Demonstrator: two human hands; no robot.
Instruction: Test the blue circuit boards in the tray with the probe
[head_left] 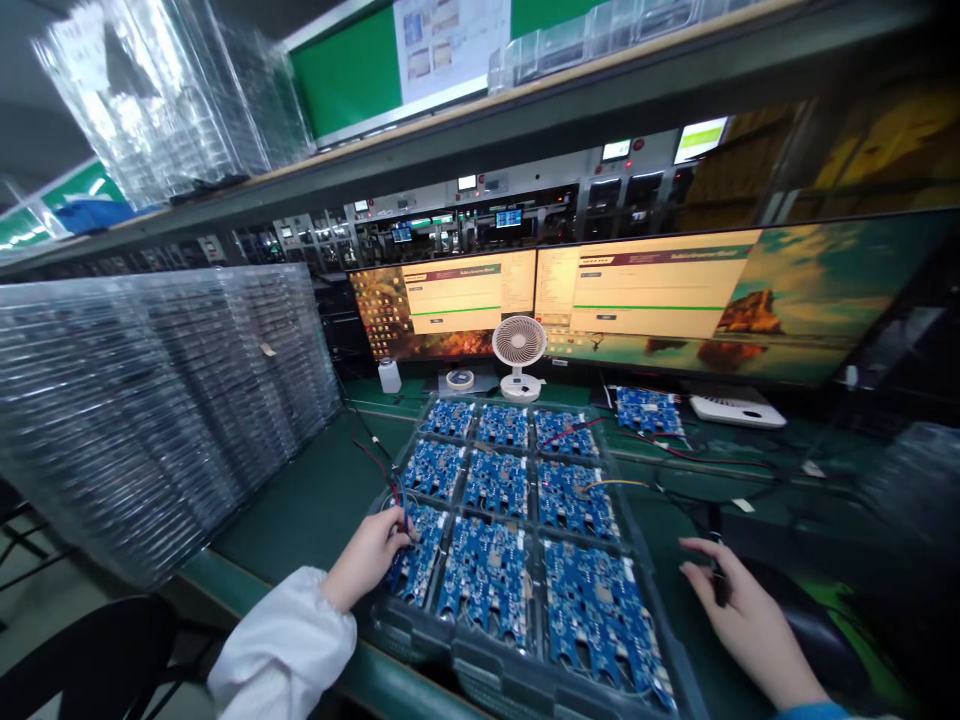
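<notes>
A plastic tray (469,665) of blue circuit boards (486,575) lies in front of me, its compartments set out in rows. My left hand (371,550) is closed in a pinch on a cable (397,490) with red and dark wires, over the near-left board. The cable's tip is hidden by my fingers. To the right of the tray, my right hand (750,615) grips a black pen-like tool (717,560), held off the boards. A yellow wire (619,484) reaches the right board of the middle row, and a red wire (574,432) crosses the far-right one.
Tall stacks of clear trays (165,400) stand at left. Behind the boards are a small white fan (519,345), two monitors (645,300), a white bottle (389,376) and a separate board (649,410). A black mouse (806,620) sits beside my right hand. A shelf (420,135) runs overhead.
</notes>
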